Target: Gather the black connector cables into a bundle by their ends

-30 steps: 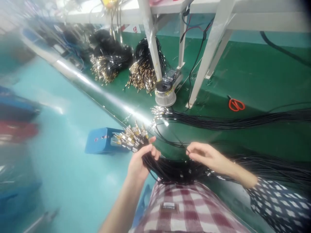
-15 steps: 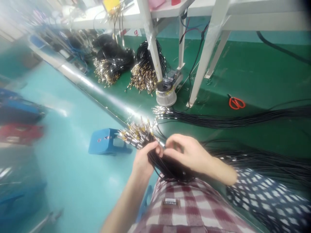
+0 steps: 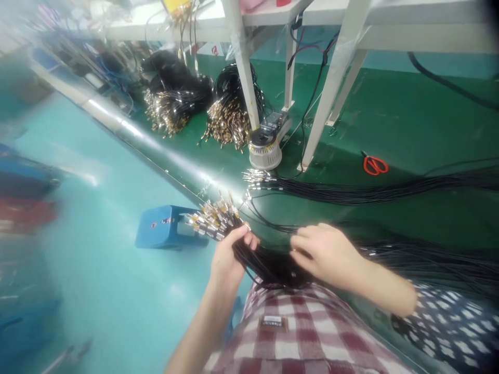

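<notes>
My left hand point(image 3: 228, 257) grip stays clamped on the wire bundle point(image 3: 268, 266) at the near bench point(image 3: 390, 119) edge. My right hand point(image 3: 325, 254) has moved right along it; I cannot tell its grip. The shirt label point(image 3: 272, 322) is too blurred to read.

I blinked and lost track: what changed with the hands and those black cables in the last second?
The right hand went left to the left hand by the metal connector ends, then drew back rightward along the bundle of black cables, where it now rests, apart from the left hand. The left hand kept gripping the bundle. The red scissors stayed put.
</notes>
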### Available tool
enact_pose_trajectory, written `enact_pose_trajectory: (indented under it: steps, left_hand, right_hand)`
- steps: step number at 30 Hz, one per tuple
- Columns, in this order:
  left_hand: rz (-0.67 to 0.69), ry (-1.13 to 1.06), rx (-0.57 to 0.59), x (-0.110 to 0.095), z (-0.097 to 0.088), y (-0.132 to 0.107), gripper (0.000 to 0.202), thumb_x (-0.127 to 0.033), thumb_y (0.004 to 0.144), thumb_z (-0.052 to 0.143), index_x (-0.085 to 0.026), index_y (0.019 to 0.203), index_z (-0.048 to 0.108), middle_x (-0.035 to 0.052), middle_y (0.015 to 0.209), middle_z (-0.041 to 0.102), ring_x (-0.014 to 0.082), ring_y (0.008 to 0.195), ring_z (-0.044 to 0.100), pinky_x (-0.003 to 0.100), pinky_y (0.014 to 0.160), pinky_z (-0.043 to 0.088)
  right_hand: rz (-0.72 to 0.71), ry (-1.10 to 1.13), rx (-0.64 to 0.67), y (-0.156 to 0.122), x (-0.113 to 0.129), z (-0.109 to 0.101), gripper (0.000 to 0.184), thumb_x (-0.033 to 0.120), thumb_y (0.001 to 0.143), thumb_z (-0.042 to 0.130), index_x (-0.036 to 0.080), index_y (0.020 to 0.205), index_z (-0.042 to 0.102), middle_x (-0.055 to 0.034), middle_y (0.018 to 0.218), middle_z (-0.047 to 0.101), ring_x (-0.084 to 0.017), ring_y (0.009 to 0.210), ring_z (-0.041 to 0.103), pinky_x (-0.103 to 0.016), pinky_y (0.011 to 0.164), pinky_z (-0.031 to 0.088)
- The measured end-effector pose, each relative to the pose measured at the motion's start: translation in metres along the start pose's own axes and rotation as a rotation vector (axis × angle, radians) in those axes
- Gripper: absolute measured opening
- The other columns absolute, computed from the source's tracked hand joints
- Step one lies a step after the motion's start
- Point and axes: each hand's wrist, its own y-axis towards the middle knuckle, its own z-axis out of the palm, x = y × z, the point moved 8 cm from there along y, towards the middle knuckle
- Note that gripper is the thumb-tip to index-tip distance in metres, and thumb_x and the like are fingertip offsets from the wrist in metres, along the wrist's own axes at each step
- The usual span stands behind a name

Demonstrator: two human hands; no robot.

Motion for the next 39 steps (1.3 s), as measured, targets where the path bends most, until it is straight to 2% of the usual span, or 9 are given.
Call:
enact_pose_trajectory:
  steps: [6, 9, 14, 19, 23, 27, 32, 35, 39]
  left_hand:
    - [0.001, -0.002, -0.001, -0.001, 0.001, 0.000, 0.014, -0.019, 0.068, 0.067, -0.013, 0.060, 0.057, -0.0031, 0.047, 0.044, 0.0107, 0.046, 0.046, 0.028, 0.061, 0.044]
    - [-0.002, 0.000, 0.020, -0.001, 0.003, 0.000, 0.012, -0.019, 0.068, 0.067, -0.013, 0.062, 0.058, -0.0034, 0.047, 0.044, 0.0103, 0.046, 0.045, 0.027, 0.060, 0.043]
    - [0.022, 0.009, 0.050, -0.002, 0.002, 0.001, 0.016, -0.019, 0.071, 0.065, -0.013, 0.086, 0.064, -0.0035, 0.051, 0.048, 0.0107, 0.049, 0.047, 0.025, 0.060, 0.042]
    - [-0.053, 0.056, 0.038, 0.002, -0.010, 0.001, 0.023, -0.020, 0.066, 0.067, -0.011, 0.088, 0.067, 0.0012, 0.058, 0.057, 0.0110, 0.049, 0.050, 0.024, 0.055, 0.042]
    - [-0.112, 0.087, 0.054, 0.005, -0.019, 0.003, 0.015, -0.024, 0.067, 0.069, -0.011, 0.074, 0.066, 0.0033, 0.058, 0.058, 0.0129, 0.053, 0.053, 0.024, 0.054, 0.044]
    - [-0.107, 0.003, 0.033, 0.004, -0.030, 0.006, 0.010, -0.020, 0.064, 0.072, -0.012, 0.069, 0.066, 0.0053, 0.078, 0.064, 0.0147, 0.068, 0.059, 0.026, 0.066, 0.050]
    - [-0.083, -0.055, -0.031, 0.006, -0.042, 0.007, 0.008, -0.019, 0.065, 0.071, -0.012, 0.068, 0.068, 0.0071, 0.090, 0.066, 0.0211, 0.085, 0.062, 0.037, 0.084, 0.051]
    - [-0.081, -0.065, -0.025, 0.008, -0.042, 0.007, 0.008, -0.019, 0.068, 0.069, -0.011, 0.069, 0.068, 0.0108, 0.097, 0.066, 0.0247, 0.095, 0.060, 0.041, 0.091, 0.048]
    - [-0.062, -0.052, 0.049, 0.007, -0.027, 0.008, 0.016, -0.021, 0.071, 0.067, -0.013, 0.059, 0.060, 0.0015, 0.058, 0.054, 0.0153, 0.064, 0.056, 0.036, 0.080, 0.048]
  right_hand:
    - [0.034, 0.056, 0.117, -0.028, -0.045, 0.018, 0.015, 0.033, 0.085, 0.059, 0.021, 0.092, 0.064, -0.0045, 0.089, 0.067, -0.020, 0.083, 0.060, -0.031, 0.070, 0.037]
    - [-0.002, 0.301, 0.057, -0.002, -0.019, 0.006, 0.025, 0.040, 0.088, 0.054, 0.021, 0.103, 0.062, -0.0057, 0.098, 0.067, -0.020, 0.089, 0.060, -0.030, 0.075, 0.040]
    - [0.144, 0.501, -0.065, 0.043, 0.012, 0.001, 0.036, 0.031, 0.098, 0.031, 0.020, 0.080, 0.060, 0.0006, 0.062, 0.061, -0.013, 0.057, 0.054, -0.024, 0.059, 0.035]
    - [0.069, 0.504, 0.078, 0.058, 0.030, 0.011, 0.034, 0.034, 0.095, 0.040, 0.023, 0.079, 0.068, 0.0009, 0.067, 0.068, -0.013, 0.059, 0.059, -0.024, 0.061, 0.036]
    - [0.086, 0.627, 0.356, 0.073, 0.007, 0.045, 0.048, 0.045, 0.097, 0.033, 0.020, 0.078, 0.070, 0.0008, 0.062, 0.068, -0.012, 0.059, 0.061, -0.022, 0.060, 0.040]
    - [0.346, 0.341, 0.302, 0.110, -0.048, 0.091, 0.036, 0.049, 0.086, 0.054, 0.016, 0.083, 0.069, -0.0089, 0.086, 0.071, -0.020, 0.078, 0.064, -0.028, 0.066, 0.042]
    - [0.390, 0.273, 0.303, 0.136, -0.058, 0.138, 0.015, 0.026, 0.075, 0.069, 0.012, 0.081, 0.066, -0.0164, 0.096, 0.068, -0.026, 0.087, 0.063, -0.032, 0.073, 0.041]
    - [0.391, 0.324, 0.269, 0.130, -0.060, 0.131, 0.011, 0.022, 0.083, 0.057, 0.014, 0.082, 0.064, -0.0129, 0.087, 0.070, -0.022, 0.083, 0.063, -0.032, 0.073, 0.041]
    - [0.302, 0.515, 0.235, 0.099, -0.055, 0.096, 0.017, 0.031, 0.090, 0.046, 0.018, 0.090, 0.058, -0.0030, 0.079, 0.070, -0.012, 0.066, 0.060, -0.024, 0.065, 0.043]
